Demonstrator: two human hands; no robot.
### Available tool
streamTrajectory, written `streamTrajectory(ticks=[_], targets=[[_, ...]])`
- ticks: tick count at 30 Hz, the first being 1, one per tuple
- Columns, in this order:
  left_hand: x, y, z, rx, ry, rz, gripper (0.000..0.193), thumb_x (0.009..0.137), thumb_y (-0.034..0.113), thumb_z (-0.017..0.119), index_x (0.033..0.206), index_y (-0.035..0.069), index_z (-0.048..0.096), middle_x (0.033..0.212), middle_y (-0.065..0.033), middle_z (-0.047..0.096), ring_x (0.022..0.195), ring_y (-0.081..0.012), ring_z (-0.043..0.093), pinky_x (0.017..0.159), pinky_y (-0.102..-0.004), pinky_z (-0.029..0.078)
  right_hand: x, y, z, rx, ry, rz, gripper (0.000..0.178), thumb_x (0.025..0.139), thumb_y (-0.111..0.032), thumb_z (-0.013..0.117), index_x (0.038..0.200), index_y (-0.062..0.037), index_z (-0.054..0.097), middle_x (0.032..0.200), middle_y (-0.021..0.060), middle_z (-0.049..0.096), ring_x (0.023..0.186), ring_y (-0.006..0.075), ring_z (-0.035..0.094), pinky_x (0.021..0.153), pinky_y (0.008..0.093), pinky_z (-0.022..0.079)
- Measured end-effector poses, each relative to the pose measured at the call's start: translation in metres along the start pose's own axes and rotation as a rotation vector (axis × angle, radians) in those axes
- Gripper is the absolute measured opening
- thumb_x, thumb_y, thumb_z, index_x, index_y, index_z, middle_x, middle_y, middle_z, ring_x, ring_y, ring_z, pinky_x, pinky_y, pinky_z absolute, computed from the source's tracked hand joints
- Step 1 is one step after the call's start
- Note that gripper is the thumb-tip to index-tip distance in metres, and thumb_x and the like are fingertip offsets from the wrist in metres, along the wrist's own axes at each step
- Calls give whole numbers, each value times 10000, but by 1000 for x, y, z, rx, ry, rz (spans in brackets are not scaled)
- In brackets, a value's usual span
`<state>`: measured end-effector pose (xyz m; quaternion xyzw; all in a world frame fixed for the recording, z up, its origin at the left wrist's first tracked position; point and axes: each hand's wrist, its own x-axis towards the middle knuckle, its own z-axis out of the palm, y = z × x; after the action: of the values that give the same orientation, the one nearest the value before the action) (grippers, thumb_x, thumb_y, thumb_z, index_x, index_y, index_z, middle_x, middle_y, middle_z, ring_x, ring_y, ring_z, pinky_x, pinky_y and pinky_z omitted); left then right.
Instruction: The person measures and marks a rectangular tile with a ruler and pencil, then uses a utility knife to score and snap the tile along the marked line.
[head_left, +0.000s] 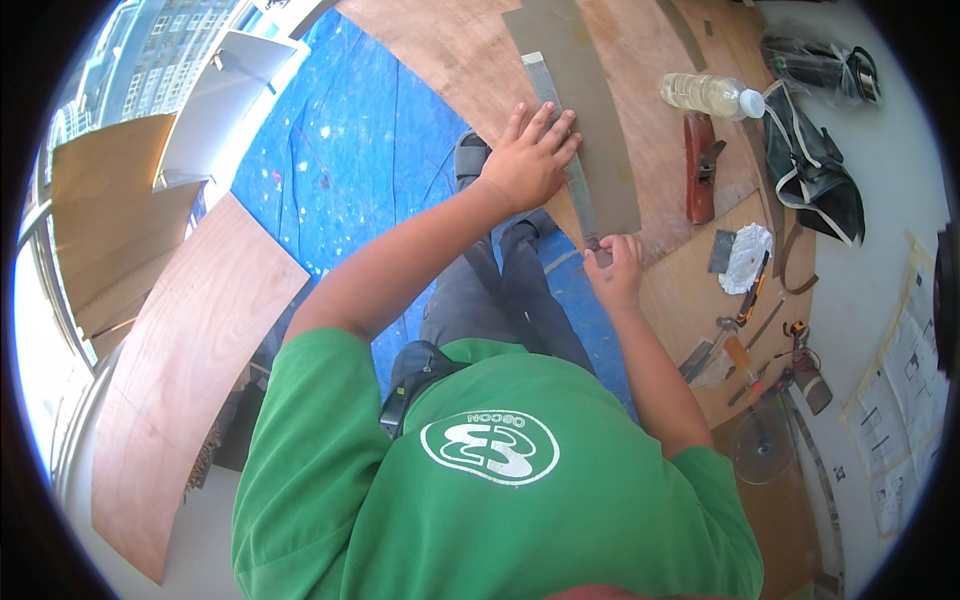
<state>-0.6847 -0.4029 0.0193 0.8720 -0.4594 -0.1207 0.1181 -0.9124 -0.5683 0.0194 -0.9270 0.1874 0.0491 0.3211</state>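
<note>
My left hand (535,160) lies with its fingers spread across a long, narrow grey straightedge (541,78) and the brown-grey sheet (603,135) beside it, pressing from above. The straightedge runs along the sheet's left side, down toward my body. At its near end, by the edge of the wooden board, my right hand (616,272) has thumb and fingers drawn together at the sheet's corner. Something small and dark shows at those fingertips, too hidden to name. Both sheet and straightedge rest on the wooden board (660,190).
On the board's right stand a bottle of pale liquid (700,95), a red-brown hand plane (699,170), a crumpled white cloth (746,258), a cutter knife (752,290) and a dark bag (815,175). Blue sheeting (330,130) covers the floor; a plywood panel (190,360) leans left.
</note>
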Motion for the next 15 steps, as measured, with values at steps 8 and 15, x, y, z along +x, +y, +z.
streamTrajectory(ticks=[8, 15], targets=[[7, -2, 5, -48, -21, 23, 712, 890, 516, 717, 1476, 149, 546, 1643, -84, 380, 1531, -345, 301, 1267, -540, 177, -2, 1, 0, -10, 43, 38, 274, 728, -183, 785, 905, -95, 596, 950, 110, 581, 953, 357, 553, 845, 491, 443], [2, 20, 22, -141, 76, -105, 1050, 815, 647, 747, 1557, 7, 370, 1670, -244, 250, 1578, -348, 184, 1277, -545, 107, -12, -2, -1, 1, 124, 64, 272, 718, -203, 786, 872, -114, 581, 969, 92, 559, 983, 326, 553, 857, 472, 461]])
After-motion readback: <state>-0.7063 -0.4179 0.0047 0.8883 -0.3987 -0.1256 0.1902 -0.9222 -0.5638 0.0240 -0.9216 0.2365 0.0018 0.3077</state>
